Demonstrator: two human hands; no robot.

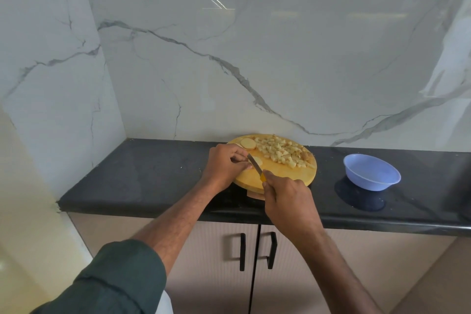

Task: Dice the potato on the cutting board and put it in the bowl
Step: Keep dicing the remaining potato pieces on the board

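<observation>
A round wooden cutting board (pixel 285 173) lies on the black counter. On its far right side sits a heap of diced potato (pixel 283 151). A round potato slice (pixel 248 143) lies at the board's far left. My left hand (pixel 226 164) pinches another potato piece (pixel 257 160) at the board's left side. My right hand (pixel 288 199) grips the yellow handle of a knife (pixel 255 164), whose blade rests across that piece. The blue bowl (pixel 370 172) stands to the right of the board and holds nothing.
The black counter (pixel 142 176) runs along a white marble wall, with a corner wall at the left. Below the counter's front edge are cabinet doors with two black handles (pixel 242 251). Small potato crumbs lie scattered on the counter.
</observation>
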